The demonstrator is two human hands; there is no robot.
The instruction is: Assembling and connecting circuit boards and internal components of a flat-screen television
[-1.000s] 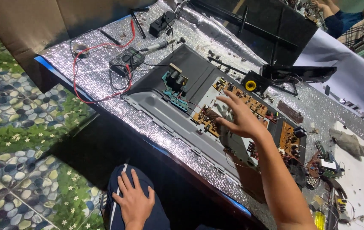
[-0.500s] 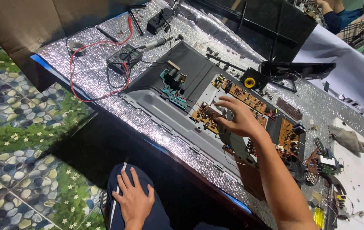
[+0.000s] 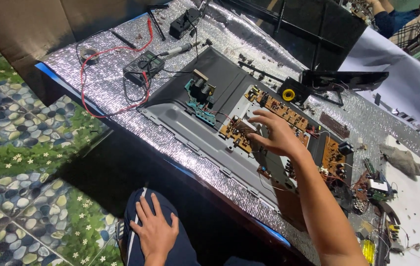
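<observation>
Since the earlier frame the right hand has slid down-left across the opened television chassis on the foil-covered table; fingers spread wide, holding nothing, fingertips touching the brown circuit board; left hand lies flat and open on the knee; multimeter sits well apart.

Two hands: the right hand over one open chassis, the left hand on a knee. Three brown circuit boards lie around the right hand; one multimeter sits beyond it; one rag lies to its right.
</observation>
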